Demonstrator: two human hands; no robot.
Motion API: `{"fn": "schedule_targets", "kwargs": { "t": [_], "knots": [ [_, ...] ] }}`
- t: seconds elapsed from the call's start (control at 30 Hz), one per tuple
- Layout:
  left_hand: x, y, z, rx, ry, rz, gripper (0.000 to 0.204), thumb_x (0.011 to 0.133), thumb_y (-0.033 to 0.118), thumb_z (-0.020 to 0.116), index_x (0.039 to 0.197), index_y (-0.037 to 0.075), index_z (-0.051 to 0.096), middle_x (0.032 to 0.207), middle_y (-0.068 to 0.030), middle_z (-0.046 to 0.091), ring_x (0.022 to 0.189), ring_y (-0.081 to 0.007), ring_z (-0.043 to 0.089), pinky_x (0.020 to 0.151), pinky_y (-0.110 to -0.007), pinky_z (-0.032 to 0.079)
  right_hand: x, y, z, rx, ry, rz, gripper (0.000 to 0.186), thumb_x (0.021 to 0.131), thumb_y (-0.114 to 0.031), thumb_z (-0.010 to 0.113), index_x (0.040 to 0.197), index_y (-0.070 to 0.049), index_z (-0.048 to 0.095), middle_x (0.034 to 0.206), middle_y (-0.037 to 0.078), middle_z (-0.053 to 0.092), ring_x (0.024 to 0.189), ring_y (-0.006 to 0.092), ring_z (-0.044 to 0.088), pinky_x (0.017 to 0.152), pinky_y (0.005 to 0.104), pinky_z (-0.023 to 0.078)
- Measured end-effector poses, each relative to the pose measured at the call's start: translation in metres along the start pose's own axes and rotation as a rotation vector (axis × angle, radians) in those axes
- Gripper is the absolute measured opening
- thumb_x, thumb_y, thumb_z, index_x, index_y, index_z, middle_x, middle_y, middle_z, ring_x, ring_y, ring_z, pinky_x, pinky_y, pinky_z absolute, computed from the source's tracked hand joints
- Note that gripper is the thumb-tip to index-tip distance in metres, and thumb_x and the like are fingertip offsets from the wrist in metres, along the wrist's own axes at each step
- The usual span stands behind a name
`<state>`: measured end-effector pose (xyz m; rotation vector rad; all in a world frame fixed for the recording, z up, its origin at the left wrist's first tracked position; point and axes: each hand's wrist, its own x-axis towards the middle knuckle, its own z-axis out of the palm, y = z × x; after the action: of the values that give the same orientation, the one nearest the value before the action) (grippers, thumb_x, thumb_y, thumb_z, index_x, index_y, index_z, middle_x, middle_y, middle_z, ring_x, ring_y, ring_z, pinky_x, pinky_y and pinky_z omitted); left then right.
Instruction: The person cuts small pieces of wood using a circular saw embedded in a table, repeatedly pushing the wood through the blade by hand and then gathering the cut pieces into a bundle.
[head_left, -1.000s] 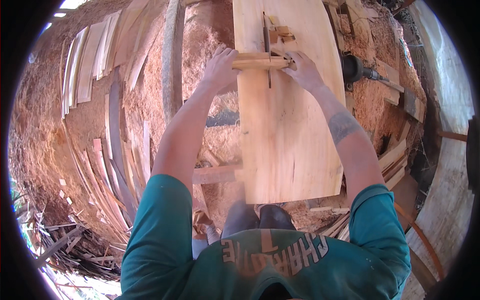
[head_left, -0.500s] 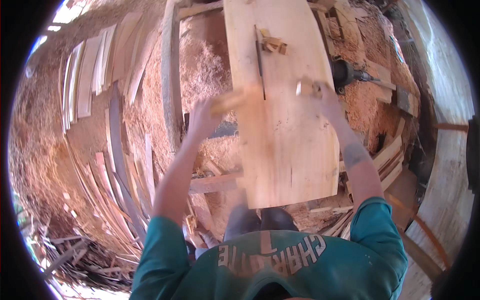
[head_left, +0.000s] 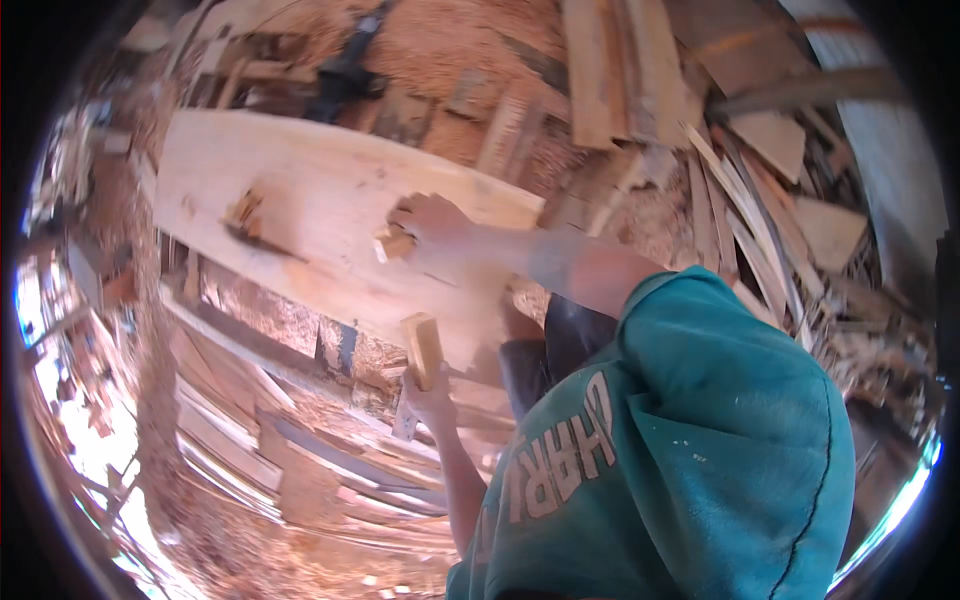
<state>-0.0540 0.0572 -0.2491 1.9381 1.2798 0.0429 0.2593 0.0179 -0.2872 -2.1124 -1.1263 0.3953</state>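
A broad pale plank (head_left: pixel 330 190) lies across the supports in front of me. My left hand (head_left: pixel 432 400) is closed around the lower end of a yellowish wooden block (head_left: pixel 424 350), held up at the plank's near edge. Over the plank, my right hand (head_left: pixel 432 222) has its fingers curled on a small wooden block (head_left: pixel 396 245) with a pale end; whether it touches the plank I cannot tell. Farther left on the board sits a blurred cluster of wooden pieces (head_left: pixel 246 214), with a dark narrow strip beside it.
A dark power tool (head_left: pixel 345 80) lies beyond the plank's far edge. Long offcuts (head_left: pixel 745 220) are heaped at the right, and thin slats (head_left: pixel 230 440) lie at the lower left. Wood shavings (head_left: pixel 450 50) cover the ground. A wooden rail (head_left: pixel 270 365) runs along the near side.
My view has swung round, so the plank now runs leftward instead of straight ahead. Both hands still hold their blocks; the left one's block now points upward in the picture.
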Motion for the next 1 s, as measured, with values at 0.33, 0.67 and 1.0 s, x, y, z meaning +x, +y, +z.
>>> {"fn": "schedule_targets", "kwargs": {
  "t": [0.33, 0.67, 1.0],
  "knots": [
    [-0.084, 0.071, 0.07, -0.055, -0.264, -0.034, 0.035, 0.086, 0.018, 0.077, 0.113, -0.004, 0.068, 0.09, -0.0083, 0.066, 0.079, -0.0158, 0.061, 0.068, -0.033, 0.051, -0.401, 0.223, -0.121, 0.221, 0.21, 1.192, 0.074, 0.08, -0.052, 0.081, 0.133, -0.004, 0.062, 0.115, 0.024, 0.073, 0.109, 0.0411, 0.07, 0.093, 0.0484, 0.055],
    [-0.141, 0.073, 0.145, 0.163, -0.431, -0.154, 0.025, 0.09, 0.016, 0.074, 0.106, -0.002, 0.066, 0.078, -0.0045, 0.063, 0.066, -0.0107, 0.057, 0.056, -0.029, 0.046, -0.355, 0.415, -0.013, 0.317, 0.29, 1.287, 0.061, 0.083, -0.053, 0.076, 0.119, -0.003, 0.069, 0.113, 0.023, 0.074, 0.109, 0.0378, 0.071, 0.088, 0.0507, 0.057],
    [-0.188, 0.057, 0.175, -0.033, -0.313, -0.375, 0.028, 0.089, 0.02, 0.078, 0.106, 0.001, 0.067, 0.078, -0.0015, 0.061, 0.065, -0.0084, 0.054, 0.054, -0.026, 0.042, -0.416, 0.484, 0.022, 0.383, 0.222, 1.7, 0.049, 0.085, -0.048, 0.076, 0.1, -0.001, 0.074, 0.082, 0.015, 0.074, 0.075, 0.0245, 0.075, 0.066, 0.0415, 0.059]
  ]
}}
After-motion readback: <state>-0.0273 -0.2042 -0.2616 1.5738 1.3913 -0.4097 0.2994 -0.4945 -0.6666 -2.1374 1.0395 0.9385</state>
